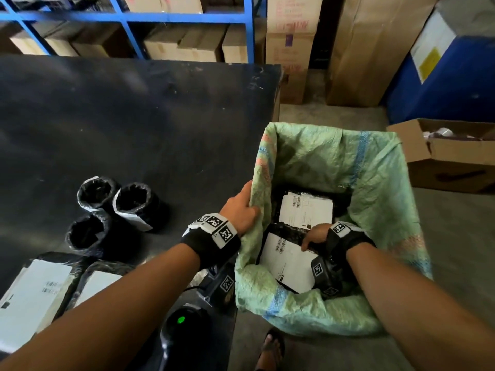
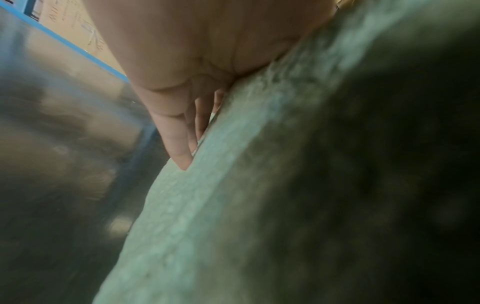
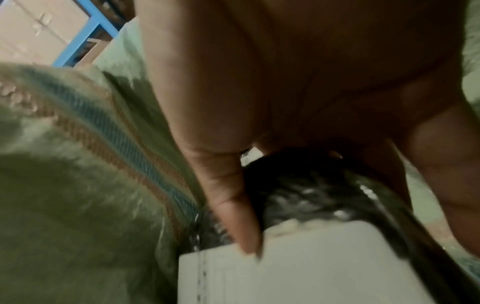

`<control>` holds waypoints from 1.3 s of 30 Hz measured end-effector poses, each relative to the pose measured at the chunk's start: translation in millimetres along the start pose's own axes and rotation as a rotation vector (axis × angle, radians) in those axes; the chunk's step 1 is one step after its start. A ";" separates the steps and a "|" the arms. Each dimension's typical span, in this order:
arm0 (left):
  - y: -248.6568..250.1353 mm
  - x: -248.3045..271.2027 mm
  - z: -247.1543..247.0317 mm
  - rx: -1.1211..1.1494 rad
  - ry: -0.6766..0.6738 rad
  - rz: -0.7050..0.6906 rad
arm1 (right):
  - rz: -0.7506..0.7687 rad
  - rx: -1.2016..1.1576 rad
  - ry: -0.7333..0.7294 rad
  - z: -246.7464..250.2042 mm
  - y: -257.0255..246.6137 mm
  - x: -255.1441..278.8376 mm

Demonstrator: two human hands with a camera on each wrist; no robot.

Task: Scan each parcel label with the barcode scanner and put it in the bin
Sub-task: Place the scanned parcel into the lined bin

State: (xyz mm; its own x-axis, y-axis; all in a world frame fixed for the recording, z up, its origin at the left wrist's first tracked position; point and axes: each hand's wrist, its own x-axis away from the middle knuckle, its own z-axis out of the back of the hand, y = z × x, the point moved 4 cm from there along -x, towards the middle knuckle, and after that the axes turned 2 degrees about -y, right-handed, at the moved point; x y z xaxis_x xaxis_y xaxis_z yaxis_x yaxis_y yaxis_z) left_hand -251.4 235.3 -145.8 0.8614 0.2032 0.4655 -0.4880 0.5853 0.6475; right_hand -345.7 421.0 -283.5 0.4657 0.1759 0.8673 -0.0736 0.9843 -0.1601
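Observation:
A green woven sack (image 1: 375,162) serves as the bin and stands on the floor against the black table's (image 1: 134,116) right edge. My left hand (image 1: 241,210) grips the sack's near left rim, fingers lying along the cloth (image 2: 207,185) outside. My right hand (image 1: 314,236) is down inside the sack and holds a flat black parcel with a white label (image 1: 284,261) by its upper edge; the thumb (image 3: 233,205) presses on the label (image 3: 311,271). Another labelled parcel (image 1: 305,210) lies deeper in the sack. The barcode scanner (image 1: 179,333), green light on, sits at the table's near edge.
Three round black-wrapped parcels (image 1: 117,207) stand on the table left of my left wrist. Two flat labelled parcels (image 1: 34,293) lie at the near left. An open cardboard box (image 1: 450,153) sits on the floor right of the sack. Blue shelving (image 1: 128,20) with cartons lines the back.

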 end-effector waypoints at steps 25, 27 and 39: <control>-4.9 3.7 -1.5 0.030 -0.015 0.008 | 0.226 0.434 0.243 -29.9 -30.6 -14.5; -4.0 3.4 -1.2 0.021 -0.014 0.003 | 0.208 0.412 0.248 -25.8 -30.8 -12.4; 0.9 -2.2 -1.7 -0.032 0.008 -0.046 | 0.285 -0.016 0.520 78.2 -60.6 110.3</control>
State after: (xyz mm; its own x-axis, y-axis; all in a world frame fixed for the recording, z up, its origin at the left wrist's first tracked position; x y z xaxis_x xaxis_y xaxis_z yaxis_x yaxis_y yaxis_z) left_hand -253.5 236.7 -147.3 0.8838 0.1816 0.4312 -0.4434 0.6191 0.6481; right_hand -358.8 381.6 -141.2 0.8010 0.4012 0.4443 -0.2478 0.8979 -0.3639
